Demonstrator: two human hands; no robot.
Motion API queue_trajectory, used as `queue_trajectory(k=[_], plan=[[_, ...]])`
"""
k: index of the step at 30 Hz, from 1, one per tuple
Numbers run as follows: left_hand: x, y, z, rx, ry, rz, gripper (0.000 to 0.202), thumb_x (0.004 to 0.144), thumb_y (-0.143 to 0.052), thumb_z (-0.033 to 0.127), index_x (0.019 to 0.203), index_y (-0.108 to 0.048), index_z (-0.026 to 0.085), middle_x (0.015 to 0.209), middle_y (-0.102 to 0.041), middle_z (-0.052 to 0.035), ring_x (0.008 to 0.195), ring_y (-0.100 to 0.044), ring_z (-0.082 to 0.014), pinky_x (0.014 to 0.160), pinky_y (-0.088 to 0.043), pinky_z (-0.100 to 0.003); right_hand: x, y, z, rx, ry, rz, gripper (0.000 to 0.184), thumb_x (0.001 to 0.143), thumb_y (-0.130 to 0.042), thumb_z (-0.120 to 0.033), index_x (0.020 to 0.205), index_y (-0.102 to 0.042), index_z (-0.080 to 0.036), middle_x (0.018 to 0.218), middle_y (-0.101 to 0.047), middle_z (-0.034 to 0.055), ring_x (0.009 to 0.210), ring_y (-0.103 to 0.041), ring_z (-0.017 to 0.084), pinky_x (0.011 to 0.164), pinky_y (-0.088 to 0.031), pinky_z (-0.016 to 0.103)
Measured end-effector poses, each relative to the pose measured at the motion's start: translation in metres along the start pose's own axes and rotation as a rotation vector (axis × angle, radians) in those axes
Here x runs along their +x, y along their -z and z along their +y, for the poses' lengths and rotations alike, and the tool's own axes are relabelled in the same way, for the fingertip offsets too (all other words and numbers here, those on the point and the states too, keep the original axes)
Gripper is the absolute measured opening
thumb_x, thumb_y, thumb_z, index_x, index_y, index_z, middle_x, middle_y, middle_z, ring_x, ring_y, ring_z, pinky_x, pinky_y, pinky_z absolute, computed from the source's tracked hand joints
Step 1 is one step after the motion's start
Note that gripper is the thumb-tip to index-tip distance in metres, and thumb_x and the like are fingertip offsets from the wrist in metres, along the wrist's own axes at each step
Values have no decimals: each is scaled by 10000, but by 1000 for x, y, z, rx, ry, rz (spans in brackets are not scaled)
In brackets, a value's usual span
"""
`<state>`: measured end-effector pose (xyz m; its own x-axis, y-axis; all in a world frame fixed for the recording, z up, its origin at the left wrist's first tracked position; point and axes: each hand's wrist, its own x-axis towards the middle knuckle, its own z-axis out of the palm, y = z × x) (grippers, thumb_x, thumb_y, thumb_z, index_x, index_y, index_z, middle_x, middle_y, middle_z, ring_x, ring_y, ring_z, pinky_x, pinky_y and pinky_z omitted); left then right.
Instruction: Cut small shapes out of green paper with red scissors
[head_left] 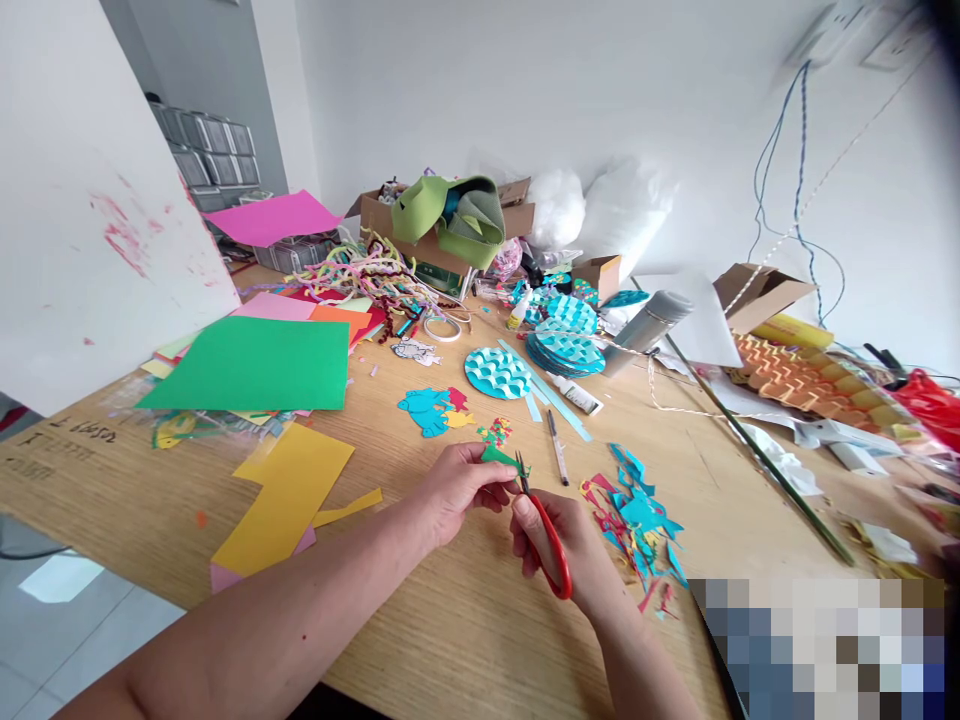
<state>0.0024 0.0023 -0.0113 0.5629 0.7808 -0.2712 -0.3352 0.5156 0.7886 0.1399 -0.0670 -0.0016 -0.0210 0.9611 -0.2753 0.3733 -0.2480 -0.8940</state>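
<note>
My left hand (457, 490) pinches a small green paper piece (498, 457) just above the wooden table (450, 620). My right hand (562, 545) grips red-handled scissors (546, 540), whose blades meet the green piece's right edge. A blue paper fish with red and yellow parts (433, 410) lies beyond my hands. A pile of blue and red paper scraps (634, 515) lies right of my right hand. A pen (556, 447) lies just past the scissors' tips.
Yellow paper (289, 495) and a green sheet (251, 365) lie to the left. Blue scalloped paper discs (496, 372), a glue stick (577, 393), coloured strips (375, 270), cardboard boxes (450, 240) and a long green rod (757, 450) crowd the far side.
</note>
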Motion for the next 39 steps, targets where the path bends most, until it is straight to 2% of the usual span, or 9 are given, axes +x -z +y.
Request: queue_trajectory(k=[19, 26, 39], plan=[[0, 0, 0, 50, -7, 1, 171, 593, -714, 278, 630, -621, 140, 607, -610, -17, 542, -529, -104, 575, -404, -254, 1, 1, 3, -46, 29, -3, 484, 812, -524, -616, 633, -510, -167, 503, -571, -6, 373, -552, 113, 355, -343, 185], [0, 1, 0, 57, -12, 0, 153, 610, -695, 268, 641, -617, 139, 614, -610, -18, 542, -536, -106, 569, -406, -255, 1, 2, 1, -22, 11, -5, 441, 801, -575, -567, 635, -518, -162, 498, -567, -13, 365, -541, 109, 347, -337, 178], [2, 0, 2, 98, -18, 15, 148, 603, -679, 257, 657, -633, 127, 625, -628, -24, 549, -542, -98, 567, -421, -236, 0, 3, -2, -57, 13, -9, 459, 794, -576, -576, 615, -519, -157, 501, -575, 1, 367, -545, 111, 353, -330, 177]])
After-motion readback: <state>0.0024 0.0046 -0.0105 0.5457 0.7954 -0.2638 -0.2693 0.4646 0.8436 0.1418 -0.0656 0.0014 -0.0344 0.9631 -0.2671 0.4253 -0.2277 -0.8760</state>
